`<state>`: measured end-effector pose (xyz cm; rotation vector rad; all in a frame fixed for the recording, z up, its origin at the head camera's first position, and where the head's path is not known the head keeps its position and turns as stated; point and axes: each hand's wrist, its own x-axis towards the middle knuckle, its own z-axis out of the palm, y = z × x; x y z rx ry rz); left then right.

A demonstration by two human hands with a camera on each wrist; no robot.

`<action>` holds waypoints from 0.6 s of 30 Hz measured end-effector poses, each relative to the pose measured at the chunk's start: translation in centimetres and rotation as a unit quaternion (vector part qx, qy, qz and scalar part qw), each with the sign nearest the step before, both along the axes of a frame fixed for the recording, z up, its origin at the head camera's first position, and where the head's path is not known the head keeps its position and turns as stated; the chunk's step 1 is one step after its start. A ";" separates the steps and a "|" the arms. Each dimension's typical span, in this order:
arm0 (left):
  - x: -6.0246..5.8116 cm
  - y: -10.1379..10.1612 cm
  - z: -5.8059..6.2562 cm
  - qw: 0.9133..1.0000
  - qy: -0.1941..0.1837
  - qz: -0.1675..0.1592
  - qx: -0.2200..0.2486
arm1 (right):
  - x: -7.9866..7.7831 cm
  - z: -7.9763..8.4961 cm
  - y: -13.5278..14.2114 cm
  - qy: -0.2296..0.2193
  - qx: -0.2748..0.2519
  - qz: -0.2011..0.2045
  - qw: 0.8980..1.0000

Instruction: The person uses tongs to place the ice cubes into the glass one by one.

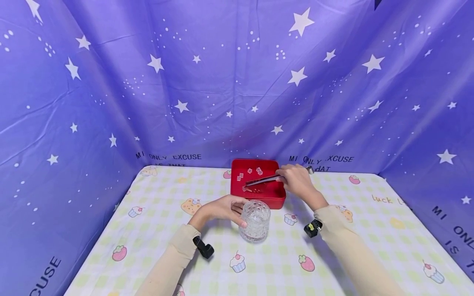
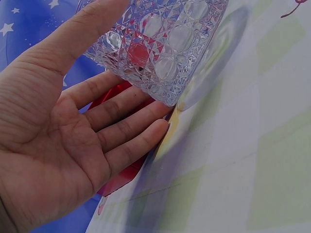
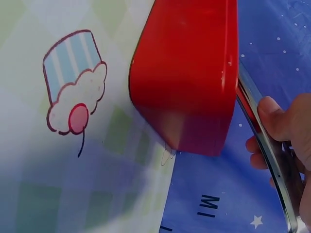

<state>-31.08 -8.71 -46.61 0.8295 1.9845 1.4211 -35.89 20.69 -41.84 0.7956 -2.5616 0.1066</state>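
Note:
A clear, patterned drinking glass [image 1: 255, 222] stands upright on the table in the head view. My left hand [image 1: 226, 209] holds its left side, thumb in front and fingers round the back; the left wrist view shows the thumb across the cut glass [image 2: 160, 43]. In my right hand [image 1: 298, 181] is a pair of metal tongs [image 1: 263, 179], gripped near the middle. Their tips point down and left into a red tray [image 1: 275, 202], close to some small clear pieces [image 1: 240, 176] lying inside. From the right wrist, the tray's wall [image 3: 184, 73] hides the tong tips.
A checked tablecloth [image 1: 148, 255] with cupcake and strawberry prints covers the table. Behind its far edge hangs a purple-blue curtain [image 1: 222, 82] with white stars, which also closes off both sides. The tray sits near that far edge, just beyond the glass.

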 end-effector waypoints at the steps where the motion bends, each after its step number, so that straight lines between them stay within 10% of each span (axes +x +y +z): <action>1: 0.0 0.0 0.0 1.000 0.000 0.000 0.000 | 0.0 -0.1 0.0 0.003 0.002 -0.001 1.000; 18: 0.0 0.0 0.1 1.000 -0.003 0.000 0.001 | -0.5 0.3 -1.2 0.011 0.014 -0.001 1.000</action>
